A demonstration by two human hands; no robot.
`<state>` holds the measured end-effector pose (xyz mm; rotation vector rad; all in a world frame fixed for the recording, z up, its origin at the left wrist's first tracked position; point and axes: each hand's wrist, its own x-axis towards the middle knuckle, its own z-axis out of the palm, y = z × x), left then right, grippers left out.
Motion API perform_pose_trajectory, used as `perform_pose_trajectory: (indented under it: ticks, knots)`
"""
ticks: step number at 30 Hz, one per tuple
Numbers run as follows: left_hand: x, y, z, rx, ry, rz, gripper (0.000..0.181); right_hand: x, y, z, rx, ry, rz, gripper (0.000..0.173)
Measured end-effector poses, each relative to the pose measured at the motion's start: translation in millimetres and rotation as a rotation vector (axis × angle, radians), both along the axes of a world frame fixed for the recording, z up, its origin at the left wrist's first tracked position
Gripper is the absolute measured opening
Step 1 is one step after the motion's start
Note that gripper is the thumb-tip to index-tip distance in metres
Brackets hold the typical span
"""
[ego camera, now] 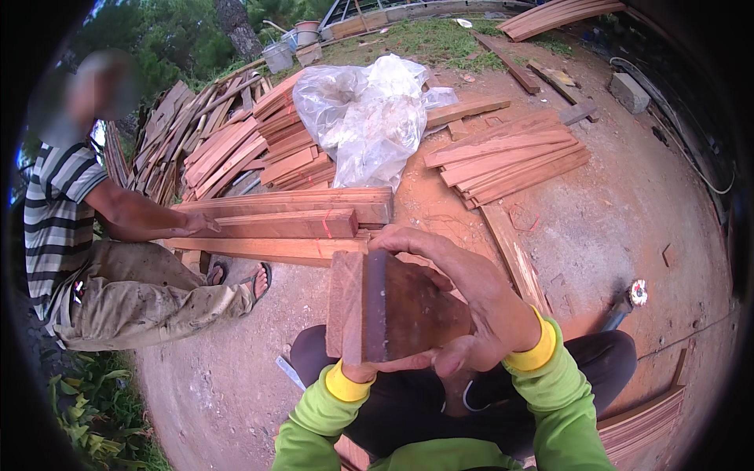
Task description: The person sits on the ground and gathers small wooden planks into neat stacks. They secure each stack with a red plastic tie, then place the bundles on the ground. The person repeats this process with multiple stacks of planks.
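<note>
Close in front of me I hold a short stack of wooden pieces. Two pale reddish ends stand at its left, beside a dark brown face with a blackish band along its edge. My right hand wraps around the stack's right side, its fingers over the top edge. My left hand supports it from the lower left; most of that hand is hidden behind the wood. Just beyond the stack lie long reddish timber beams, some bound with red string.
A co-worker in a striped shirt sits at the left, one hand by the beams. Crumpled plastic sheeting covers boards. Fanned planks lie right of it. A power tool rests on the ground at right, a metal strip by my left knee.
</note>
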<state>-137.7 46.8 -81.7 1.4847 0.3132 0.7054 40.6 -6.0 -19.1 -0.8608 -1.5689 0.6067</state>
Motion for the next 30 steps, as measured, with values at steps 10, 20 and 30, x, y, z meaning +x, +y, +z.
perform_pose_trajectory:
  ticks: [10, 20, 30]
  knots:
    - [-27.0, 15.0, -12.5, -0.064, -0.223, 0.172, 0.087, 106.2, 70.9, -283.9, -0.715, 0.030, -0.702, 0.033]
    - [-46.1, 50.3, -20.4, -0.059, -0.259, -0.003, 0.031, 186.6, 185.4, -384.7, -0.608, -0.836, -0.782, 0.071]
    - [-17.2, 59.4, -15.2, -0.046, -0.207, 0.176, 0.063, 247.5, 298.2, -382.6, -0.748, -1.411, -0.391, 0.096]
